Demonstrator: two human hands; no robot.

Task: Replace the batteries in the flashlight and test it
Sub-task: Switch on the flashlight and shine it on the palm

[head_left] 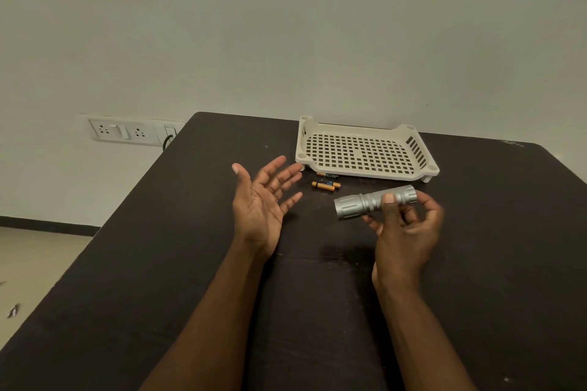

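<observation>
The left hand (263,197) is hovering palm-up, fingers spread, holding nothing. Loose batteries (325,182) are lying on the table (158,263) before the tray (365,174). The right hand (406,232) is gripping the assembled flashlight (365,201) above the table. Judged step: testing or opening; next calls for a thumb press or a two-handed twist.

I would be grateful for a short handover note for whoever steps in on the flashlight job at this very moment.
Right hand: grips the silver flashlight above the table, thumb on the barrel, wide head pointing left.
Left hand: open, palm up, holding nothing.
Batteries: three small ones lie loose on the table between the left hand and the empty cream tray.
Done: the flashlight looks closed; whether those batteries are old or new cannot be told.
Left: check which batteries are inside, then switch it on to test; no beam is visible now.
</observation>
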